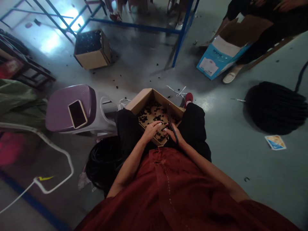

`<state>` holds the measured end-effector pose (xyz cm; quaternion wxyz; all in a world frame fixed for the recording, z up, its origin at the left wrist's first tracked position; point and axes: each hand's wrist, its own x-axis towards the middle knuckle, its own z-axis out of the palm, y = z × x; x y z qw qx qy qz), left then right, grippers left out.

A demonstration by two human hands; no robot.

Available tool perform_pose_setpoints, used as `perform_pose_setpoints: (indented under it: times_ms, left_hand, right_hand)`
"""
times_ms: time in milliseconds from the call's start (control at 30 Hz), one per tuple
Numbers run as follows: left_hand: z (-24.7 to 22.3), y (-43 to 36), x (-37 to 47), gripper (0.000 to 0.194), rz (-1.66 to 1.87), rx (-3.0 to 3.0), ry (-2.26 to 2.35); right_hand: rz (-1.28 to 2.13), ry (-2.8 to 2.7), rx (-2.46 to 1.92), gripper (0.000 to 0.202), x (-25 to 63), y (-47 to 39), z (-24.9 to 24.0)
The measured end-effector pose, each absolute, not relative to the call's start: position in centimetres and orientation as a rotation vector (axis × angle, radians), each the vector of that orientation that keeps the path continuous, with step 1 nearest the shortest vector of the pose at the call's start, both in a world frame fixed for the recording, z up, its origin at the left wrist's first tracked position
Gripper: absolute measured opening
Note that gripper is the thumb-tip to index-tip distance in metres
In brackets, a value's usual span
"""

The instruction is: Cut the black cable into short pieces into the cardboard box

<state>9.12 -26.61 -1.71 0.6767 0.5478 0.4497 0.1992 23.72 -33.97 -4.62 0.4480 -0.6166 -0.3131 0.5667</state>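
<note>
Right hand gripping scissors, left hand, hold unclear, both across near edges of open box

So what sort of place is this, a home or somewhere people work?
Probably a small workshop. A cardboard box between the person's legs holds scattered small black pieces, a big black bundle lies off to the right, and a blue metal frame stands ahead.

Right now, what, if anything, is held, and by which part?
The right hand holds scissors by the handles; whether the left hand holds anything cannot be told.
</note>
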Motion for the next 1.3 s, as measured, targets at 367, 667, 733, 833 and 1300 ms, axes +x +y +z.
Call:
perform_pose_setpoints:
  times_ms: [367,667,733,833,1300]
  left_hand:
    - [0.4,-26.9,10.0,0.031,0.419,1.745,1.233]
    - [0.4,-26.8,10.1,0.032,0.314,1.736,1.278]
    - [0.3,-26.7,10.1,0.032,0.315,1.733,1.252]
    - [0.3,-26.8,10.1,0.033,0.335,1.748,1.223]
    - [-0.1,-27.7,10.4,0.067,0.379,1.427,1.211]
  right_hand:
    - [1.372,-0.827,-1.45,0.045,23.6,-33.6,-3.4]
    - [1.375,-0.822,-1.456,0.043,23.7,-33.8,-3.2]
    - [1.37,-0.822,-1.479,0.044,23.8,-33.8,-3.3]
    - [1.361,-0.82,-1.481,0.045,23.8,-33.8,-3.3]
    - [1.285,-0.905,-1.45,0.048,24.0,-33.1,-2.4]
